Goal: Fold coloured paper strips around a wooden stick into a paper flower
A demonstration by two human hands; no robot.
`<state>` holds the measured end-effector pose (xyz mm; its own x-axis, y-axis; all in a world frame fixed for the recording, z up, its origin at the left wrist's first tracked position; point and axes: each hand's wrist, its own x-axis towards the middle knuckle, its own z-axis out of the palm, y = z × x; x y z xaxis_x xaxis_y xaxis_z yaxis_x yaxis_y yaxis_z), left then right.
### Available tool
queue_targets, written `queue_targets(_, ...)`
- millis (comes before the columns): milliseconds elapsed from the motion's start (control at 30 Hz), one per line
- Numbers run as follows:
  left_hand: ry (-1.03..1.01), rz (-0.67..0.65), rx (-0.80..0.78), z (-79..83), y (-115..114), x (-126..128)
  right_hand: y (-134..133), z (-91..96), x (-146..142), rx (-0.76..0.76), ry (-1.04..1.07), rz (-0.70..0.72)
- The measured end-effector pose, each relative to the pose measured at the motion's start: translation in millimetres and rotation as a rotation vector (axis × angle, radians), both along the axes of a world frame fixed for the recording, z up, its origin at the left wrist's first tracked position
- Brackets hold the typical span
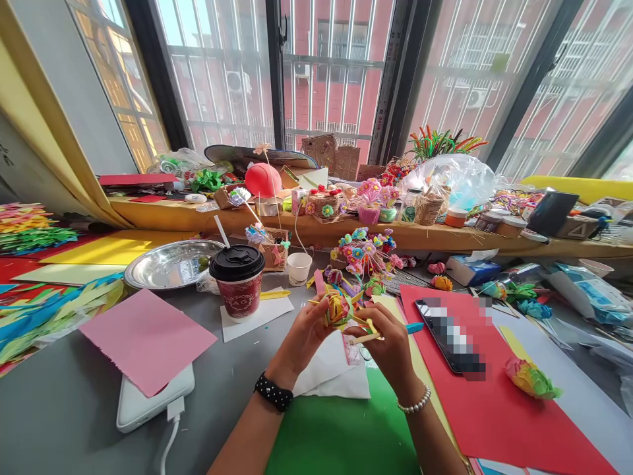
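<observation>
My left hand [308, 330] is closed around a yellow and orange folded-paper flower [338, 310], held above the table. My right hand [390, 340] sits just right of the flower, its fingers curled around a thin pale stick [364, 338]. A curled yellow paper strip [374, 326] shows by those fingers, and a blue tip [414, 328] sticks out on the far side of the hand. Whether the blue tip belongs to the stick is hidden. Below the hands lie white paper [331, 376] and a green sheet [341, 429].
Left of my hands stand a lidded coffee cup [239, 290], a metal plate [163, 280] and a white power bank [148, 402] under pink paper [148, 340]. On the right, a phone [448, 336] and another paper flower [530, 379] lie on red paper [514, 415]. Crafted flowers [366, 251] stand behind.
</observation>
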<state>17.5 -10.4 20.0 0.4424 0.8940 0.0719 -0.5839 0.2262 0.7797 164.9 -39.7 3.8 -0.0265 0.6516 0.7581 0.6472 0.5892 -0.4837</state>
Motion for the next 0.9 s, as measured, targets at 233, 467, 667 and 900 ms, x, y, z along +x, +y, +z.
queue_targets(233, 0.085, 0.147, 0.043, 2.7, 4.4, -0.7, -0.2, 3.3, 3.1, -0.075, -0.025, 0.076)
queue_targets(467, 0.199, 0.258, 0.027, -0.6, 5.3, 2.3, 0.8, -1.8, -0.3, -0.041, -0.036, 0.085)
queue_targets(667, 0.234, 0.211, -0.031, -5.6, 7.5, 2.2, 0.7, -0.3, -1.8, 0.065, -0.036, 0.068)
queue_targets(900, 0.504, 0.135, 0.181, -6.4, 8.0, -0.1, 0.3, -2.0, 0.1, 0.077, 0.013, -0.028)
